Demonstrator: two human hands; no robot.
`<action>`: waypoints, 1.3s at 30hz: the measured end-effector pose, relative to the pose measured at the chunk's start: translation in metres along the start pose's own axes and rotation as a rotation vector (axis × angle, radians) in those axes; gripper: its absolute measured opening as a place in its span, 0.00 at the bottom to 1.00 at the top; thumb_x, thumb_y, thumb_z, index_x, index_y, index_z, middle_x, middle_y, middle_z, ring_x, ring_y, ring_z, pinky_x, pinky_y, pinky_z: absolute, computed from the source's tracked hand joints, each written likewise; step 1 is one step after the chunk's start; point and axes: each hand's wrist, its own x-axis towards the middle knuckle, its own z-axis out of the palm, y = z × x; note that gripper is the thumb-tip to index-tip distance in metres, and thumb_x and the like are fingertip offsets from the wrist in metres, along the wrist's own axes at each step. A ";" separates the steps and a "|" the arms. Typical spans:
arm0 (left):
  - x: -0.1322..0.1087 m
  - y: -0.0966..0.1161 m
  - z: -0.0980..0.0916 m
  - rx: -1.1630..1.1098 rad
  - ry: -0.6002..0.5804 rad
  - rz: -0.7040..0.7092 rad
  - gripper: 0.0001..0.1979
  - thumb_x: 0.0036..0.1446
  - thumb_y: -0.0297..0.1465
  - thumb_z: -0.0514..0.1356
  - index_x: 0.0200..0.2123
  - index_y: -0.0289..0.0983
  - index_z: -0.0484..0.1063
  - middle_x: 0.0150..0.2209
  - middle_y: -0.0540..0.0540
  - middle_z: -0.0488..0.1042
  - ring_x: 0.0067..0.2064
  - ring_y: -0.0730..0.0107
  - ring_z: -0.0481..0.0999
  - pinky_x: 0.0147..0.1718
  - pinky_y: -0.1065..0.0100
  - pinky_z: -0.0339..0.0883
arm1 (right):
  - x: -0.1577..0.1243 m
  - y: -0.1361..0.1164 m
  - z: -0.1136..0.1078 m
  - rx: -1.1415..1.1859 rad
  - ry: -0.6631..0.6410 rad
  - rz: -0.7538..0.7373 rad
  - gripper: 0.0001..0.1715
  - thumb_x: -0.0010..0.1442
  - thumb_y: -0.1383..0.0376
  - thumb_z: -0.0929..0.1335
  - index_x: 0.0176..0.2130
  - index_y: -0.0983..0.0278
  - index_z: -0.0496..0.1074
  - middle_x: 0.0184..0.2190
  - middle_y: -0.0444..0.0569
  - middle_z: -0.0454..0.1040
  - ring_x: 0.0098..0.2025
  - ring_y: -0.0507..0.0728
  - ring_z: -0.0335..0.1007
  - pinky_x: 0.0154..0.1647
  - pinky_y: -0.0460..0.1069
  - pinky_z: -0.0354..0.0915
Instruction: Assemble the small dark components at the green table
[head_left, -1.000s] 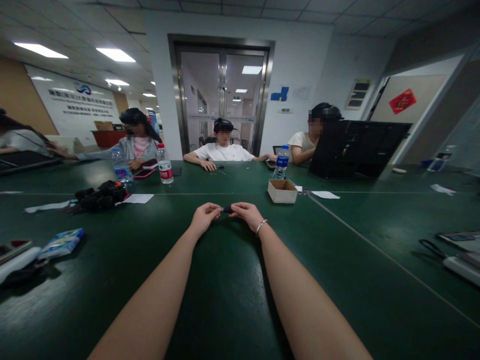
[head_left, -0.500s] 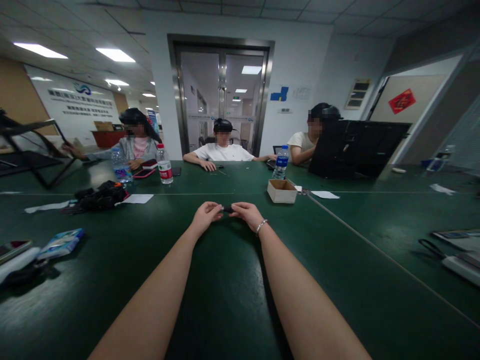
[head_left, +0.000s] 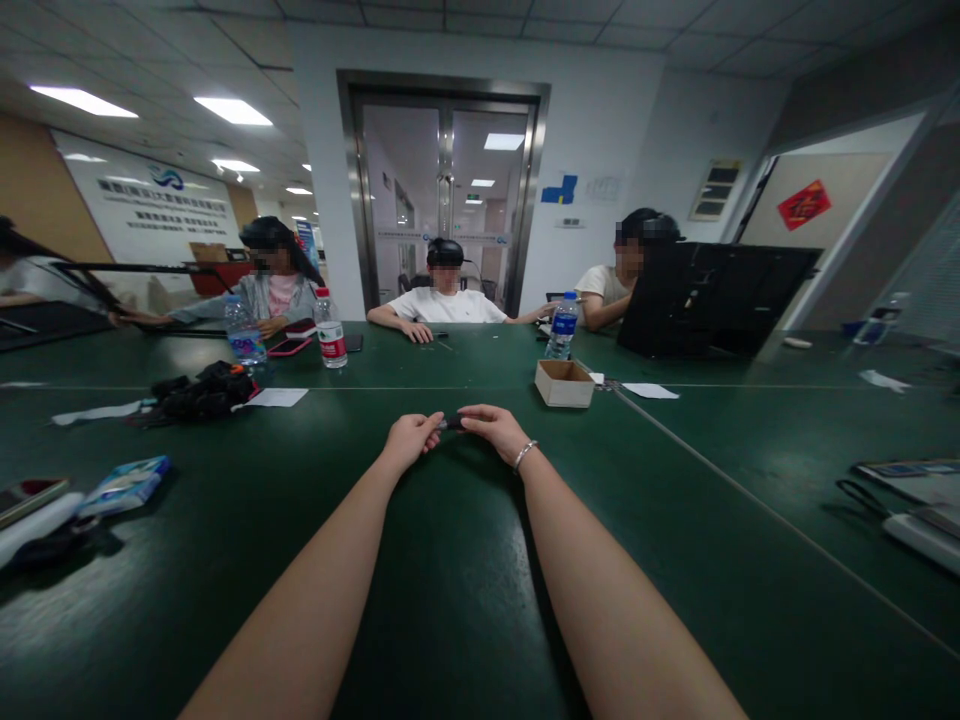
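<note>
Both of my hands meet over the middle of the green table (head_left: pixel 450 560). Between them is a small dark, oblong object (head_left: pixel 453 424), too small for me to make out its kind. Its left end is pinched by my left hand (head_left: pixel 412 440), where a lighter tip shows. My right hand (head_left: pixel 496 428), with a silver bracelet (head_left: pixel 525 455) at the wrist, grips the right end between thumb and fingers. Beyond my right hand stands an open cardboard box (head_left: pixel 564 385).
Water bottles (head_left: pixel 331 330) (head_left: pixel 562 327) stand farther back. A black tangled bundle (head_left: pixel 201 393) and a blue packet (head_left: pixel 127 486) lie left. A large black panel (head_left: pixel 716 300) stands at the right. Several people sit around the table, one in a white shirt (head_left: pixel 448 305) opposite.
My left hand has dropped slightly, and the small dark object now tilts a little between my hands. At the far left, a black frame has swung down toward the table.
</note>
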 end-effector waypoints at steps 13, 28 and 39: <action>0.002 0.000 0.002 0.226 0.128 -0.018 0.25 0.52 0.49 0.47 0.17 0.36 0.66 0.14 0.50 0.62 0.18 0.71 0.62 0.20 0.70 0.51 | -0.002 -0.004 0.000 -0.103 -0.037 -0.015 0.22 0.36 0.65 0.76 0.36 0.63 0.76 0.36 0.47 0.75 0.38 0.53 0.69 0.50 0.51 0.60; -0.009 0.008 0.004 -0.272 0.056 0.098 0.23 0.40 0.47 0.63 0.33 0.34 0.70 0.30 0.44 0.74 0.32 0.69 0.73 0.28 0.72 0.64 | -0.003 -0.006 0.001 0.117 0.029 0.041 0.18 0.40 0.66 0.75 0.35 0.67 0.74 0.30 0.49 0.75 0.30 0.52 0.73 0.37 0.48 0.70; -0.003 0.001 0.004 -0.217 0.022 0.162 0.23 0.37 0.48 0.64 0.27 0.32 0.71 0.25 0.44 0.74 0.27 0.72 0.70 0.27 0.70 0.62 | -0.004 -0.006 0.002 0.135 0.032 0.044 0.16 0.42 0.68 0.75 0.35 0.68 0.74 0.28 0.49 0.75 0.27 0.50 0.72 0.32 0.44 0.69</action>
